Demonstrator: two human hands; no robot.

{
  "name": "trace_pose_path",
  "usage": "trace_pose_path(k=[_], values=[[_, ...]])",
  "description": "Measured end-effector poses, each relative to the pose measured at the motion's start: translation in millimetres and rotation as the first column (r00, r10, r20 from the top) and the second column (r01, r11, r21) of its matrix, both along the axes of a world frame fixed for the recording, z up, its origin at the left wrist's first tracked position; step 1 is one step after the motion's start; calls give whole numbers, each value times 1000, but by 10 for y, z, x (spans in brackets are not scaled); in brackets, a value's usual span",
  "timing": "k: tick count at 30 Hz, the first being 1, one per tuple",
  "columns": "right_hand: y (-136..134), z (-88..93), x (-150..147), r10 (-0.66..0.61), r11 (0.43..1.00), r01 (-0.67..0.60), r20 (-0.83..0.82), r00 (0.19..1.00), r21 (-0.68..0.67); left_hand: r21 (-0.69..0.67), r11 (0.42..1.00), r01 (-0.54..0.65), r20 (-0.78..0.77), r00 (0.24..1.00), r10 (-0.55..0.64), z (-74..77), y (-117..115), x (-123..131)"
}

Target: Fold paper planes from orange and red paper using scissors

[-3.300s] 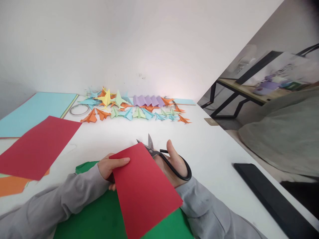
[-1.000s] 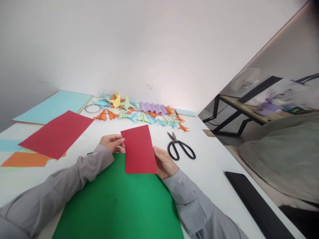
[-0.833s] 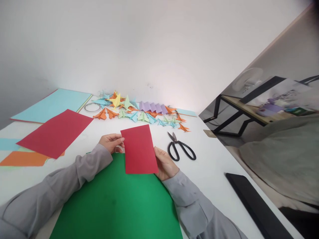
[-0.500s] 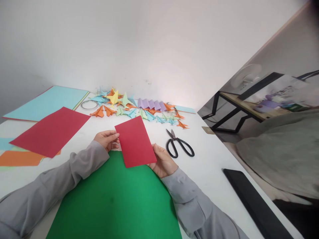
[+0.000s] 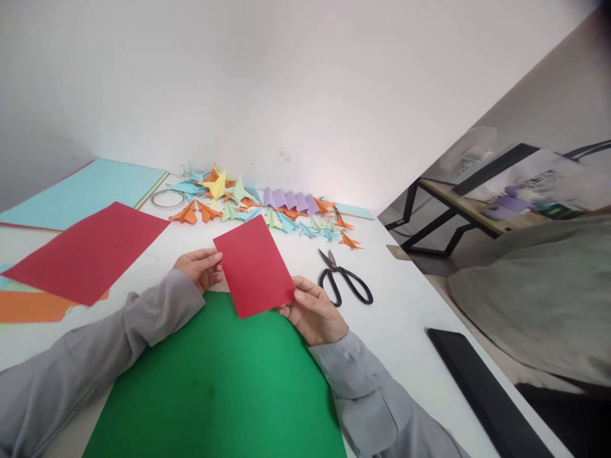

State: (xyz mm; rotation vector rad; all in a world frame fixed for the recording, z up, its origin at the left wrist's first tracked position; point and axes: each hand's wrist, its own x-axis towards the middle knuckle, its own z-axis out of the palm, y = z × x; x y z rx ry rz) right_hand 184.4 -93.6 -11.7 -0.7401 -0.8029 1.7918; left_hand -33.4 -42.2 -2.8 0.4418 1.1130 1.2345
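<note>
A small red sheet of paper [image 5: 254,267] is held up, tilted, between my two hands. My left hand [image 5: 199,267] pinches its left edge with thumb and fingers. At the lower right corner, my right hand [image 5: 316,310] grips the sheet, thumb on the front and the other fingers partly hidden behind. Under the red paper lies a large green sheet [image 5: 214,381], spread toward me. Black-handled scissors [image 5: 341,275] rest on the white table just beyond my right hand, blades slightly apart.
Folded paper shapes [image 5: 217,187] in several colours line the wall, beside a pleated purple paper [image 5: 291,200]. Leftward are a larger red sheet [image 5: 90,251], light blue sheets [image 5: 86,194], orange paper [image 5: 33,306] and a thin ring [image 5: 168,198]. A black bar-shaped object [image 5: 482,381] lies right.
My right hand has shifted its hold at the red paper's lower right corner, its thumb now on the front. The paper and my left hand have moved slightly left in view.
</note>
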Motion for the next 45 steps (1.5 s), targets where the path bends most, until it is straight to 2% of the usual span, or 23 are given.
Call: trace_pose_path(k=[17, 22, 26, 31, 34, 37, 40, 41, 42, 43, 44, 45], values=[[-9, 3, -26, -40, 999, 39, 76, 996, 26, -60, 998, 15, 17, 1000, -14, 33, 11, -12], [-6, -13, -32, -56, 998, 57, 73, 996, -2, -10, 998, 64, -27, 998, -64, 21, -22, 3], [5, 0, 4, -153, 988, 148, 115, 982, 51, 73, 987, 141, -73, 988, -135, -43, -44, -13], [12, 25, 42, -347, 932, 319, 176, 921, 169, 75, 977, 197, -96, 977, -190, -115, -29, -39], [-6, 34, 40, -522, 842, 455, 223, 823, 292, 81, 973, 216, -126, 971, -205, -125, -29, -27], [-11, 44, 36, -652, 739, 552, 205, 730, 386, 41, 981, 189, -207, 962, -177, -53, 10, -52], [20, 44, 43, -673, 727, 593, 185, 716, 347, 28, 983, 179, -432, 889, -150, 144, 129, -224], [35, 39, 46, -663, 739, 593, 189, 725, 320, 31, 985, 170, -561, 818, -124, 228, 179, -323], [49, 33, 50, -647, 756, 586, 194, 738, 291, 50, 988, 147, -705, 706, -69, 315, 228, -439], [61, 26, 52, -625, 776, 574, 200, 754, 262, 71, 992, 109, -762, 648, -16, 397, 275, -568], [68, 21, 52, -601, 797, 557, 207, 772, 235, 77, 992, 96, -796, 605, 3, 471, 315, -703], [71, 17, 49, -577, 815, 539, 212, 789, 210, 68, 994, 91, -848, 530, 10, 533, 348, -840]])
